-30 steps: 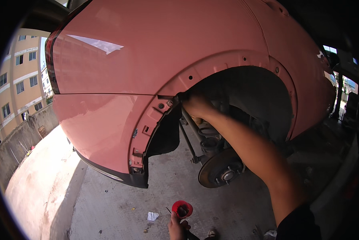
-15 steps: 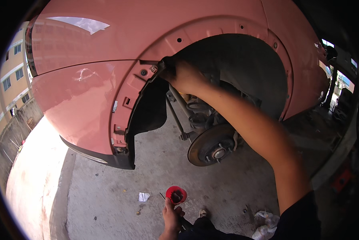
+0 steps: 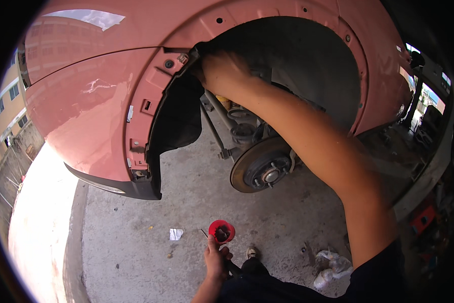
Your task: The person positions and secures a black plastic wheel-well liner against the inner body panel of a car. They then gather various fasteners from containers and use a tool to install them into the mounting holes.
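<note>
Low in the view, my left hand point(image 3: 216, 258) is closed around a small red cup point(image 3: 230, 231) with dark bits inside. A thin dark rod sticks out beside the cup, and something dark shows under the same hand. My right arm reaches up into the front wheel arch of a pink car. There my right hand point(image 3: 224, 73) is at the upper end of the black wheel arch liner point(image 3: 181, 118); its fingers are blurred and in shadow, so their grip is hidden. The liner runs down along the inner edge of the pink bumper point(image 3: 100, 131).
The wheel is off; a brake disc point(image 3: 261, 169) and suspension strut parts are bare beneath my right forearm. Crumpled white paper point(image 3: 176, 234) and a clear plastic bag point(image 3: 333, 267) lie on the concrete floor. A red object point(image 3: 423, 219) stands at the far right.
The whole view has shifted, so the car and disc sit slightly higher and further left. My right hand stays at the liner's top, and my left hand still holds the red cup.
</note>
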